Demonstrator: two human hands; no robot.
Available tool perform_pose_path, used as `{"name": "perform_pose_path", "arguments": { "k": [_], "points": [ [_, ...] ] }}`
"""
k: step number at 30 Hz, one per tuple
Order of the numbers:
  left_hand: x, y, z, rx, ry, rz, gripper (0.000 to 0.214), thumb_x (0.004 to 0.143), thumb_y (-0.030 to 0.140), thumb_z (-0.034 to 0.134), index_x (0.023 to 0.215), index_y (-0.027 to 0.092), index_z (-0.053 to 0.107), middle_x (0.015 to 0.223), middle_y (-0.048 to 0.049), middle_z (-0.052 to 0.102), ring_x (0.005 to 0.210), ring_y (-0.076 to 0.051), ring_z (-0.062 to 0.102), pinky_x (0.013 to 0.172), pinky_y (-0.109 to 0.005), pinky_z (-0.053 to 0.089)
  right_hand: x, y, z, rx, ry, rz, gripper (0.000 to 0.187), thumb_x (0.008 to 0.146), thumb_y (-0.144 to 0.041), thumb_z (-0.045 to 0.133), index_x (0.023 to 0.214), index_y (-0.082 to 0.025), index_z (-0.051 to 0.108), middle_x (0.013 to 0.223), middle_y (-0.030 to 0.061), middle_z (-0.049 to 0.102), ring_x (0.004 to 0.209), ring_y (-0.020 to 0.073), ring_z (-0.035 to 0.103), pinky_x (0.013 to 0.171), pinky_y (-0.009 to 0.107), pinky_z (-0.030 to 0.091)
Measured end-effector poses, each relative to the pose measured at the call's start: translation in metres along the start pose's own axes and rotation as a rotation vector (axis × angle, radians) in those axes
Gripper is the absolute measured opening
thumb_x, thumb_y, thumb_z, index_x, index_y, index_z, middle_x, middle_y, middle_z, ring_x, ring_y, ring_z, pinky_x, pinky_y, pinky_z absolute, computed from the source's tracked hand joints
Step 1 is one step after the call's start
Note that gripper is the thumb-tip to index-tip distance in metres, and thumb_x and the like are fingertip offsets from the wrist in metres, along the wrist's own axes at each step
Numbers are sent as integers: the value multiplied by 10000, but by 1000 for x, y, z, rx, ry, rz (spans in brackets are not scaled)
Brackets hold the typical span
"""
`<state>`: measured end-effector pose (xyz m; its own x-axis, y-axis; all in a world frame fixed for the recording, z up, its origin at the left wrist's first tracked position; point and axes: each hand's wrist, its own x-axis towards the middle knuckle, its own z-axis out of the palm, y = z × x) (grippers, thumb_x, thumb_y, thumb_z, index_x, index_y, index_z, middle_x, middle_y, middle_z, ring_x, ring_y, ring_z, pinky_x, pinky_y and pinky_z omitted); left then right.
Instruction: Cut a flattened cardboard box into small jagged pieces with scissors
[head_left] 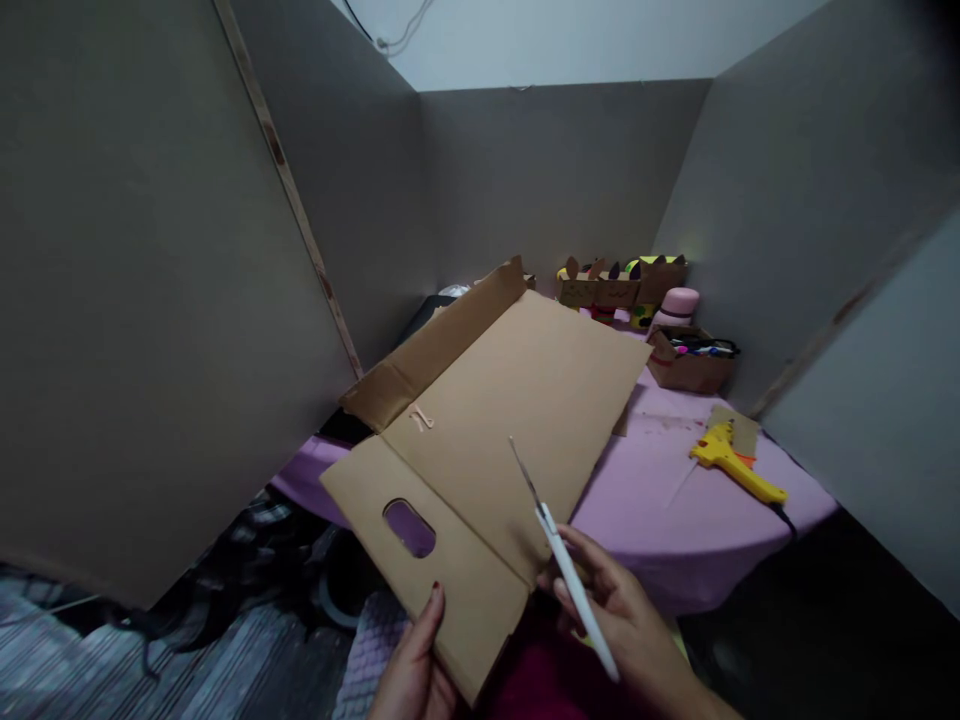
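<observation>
A large piece of brown cardboard (540, 390), creased into panels, tilts over the table's front. Its near flap has an oval cut-out. My left hand (420, 660) grips the flap's lower edge, thumb on top and fingers beneath. In my right hand (607, 600) is a white-handled knife (574, 580), its thin metal blade pointing up and away over the cardboard. Some right fingertips are at the cardboard's near right edge; whether they press on it I cannot tell. A small curled pale scrap (421, 418) lies on the cardboard near the fold.
A yellow hot glue gun (735, 468) rests at the right on the pink tablecloth (637, 500). Behind it stand a cardboard box of pens (690, 370), a pink bottle (677, 305) and small cardboard boxes with ear-shaped pieces (619, 290). Grey partitions (562, 180) enclose the table.
</observation>
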<state>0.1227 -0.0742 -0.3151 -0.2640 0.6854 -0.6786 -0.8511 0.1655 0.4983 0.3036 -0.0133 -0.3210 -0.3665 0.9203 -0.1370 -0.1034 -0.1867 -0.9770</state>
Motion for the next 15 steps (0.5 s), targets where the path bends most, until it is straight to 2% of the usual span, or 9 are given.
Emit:
{"name": "perform_pose_path", "arguments": {
  "k": [4,8,9,11,13,15],
  "points": [
    [-2,0,2,6,0,10,549,789,174,638,1306,119,465,1056,-144,717,1069,-303,613,930,-441,502,8,7,18,-271,30,-121,506,769,-384,651,1226,-180,581,866,59,710,687,192,616,608,269,499],
    [4,-2,0,-8,23,-18,546,797,162,619,1318,131,458,1086,-140,707,1054,-292,624,936,-420,497,10,7,19,-323,53,-133,475,742,-346,674,1183,-179,615,887,64,722,798,234,633,743,306,503],
    [5,-3,-1,-9,31,-28,542,801,169,615,1319,133,459,1083,-140,708,1048,-292,628,933,-423,498,11,7,19,-304,64,-110,473,736,-342,680,1176,-180,612,895,63,717,781,226,634,728,305,507],
    [6,-4,-3,-5,32,-35,560,797,177,620,1329,140,448,1070,-143,713,1034,-297,636,924,-434,501,14,5,20,-204,77,-18,519,720,-360,694,1189,-174,576,841,47,700,646,181,622,598,273,511],
    [6,-4,-4,-3,16,-36,601,786,194,637,1348,156,426,1060,-143,716,1022,-303,642,915,-443,504,17,1,23,-39,58,108,597,706,-416,707,1215,-170,514,717,2,656,474,116,556,424,205,439],
    [5,-6,-4,-5,-8,-36,635,778,239,654,1359,168,410,1058,-145,716,1010,-312,648,903,-449,507,17,-5,29,119,28,194,638,683,-476,727,1195,-177,493,637,-46,593,384,70,503,345,153,360]
  ]
}}
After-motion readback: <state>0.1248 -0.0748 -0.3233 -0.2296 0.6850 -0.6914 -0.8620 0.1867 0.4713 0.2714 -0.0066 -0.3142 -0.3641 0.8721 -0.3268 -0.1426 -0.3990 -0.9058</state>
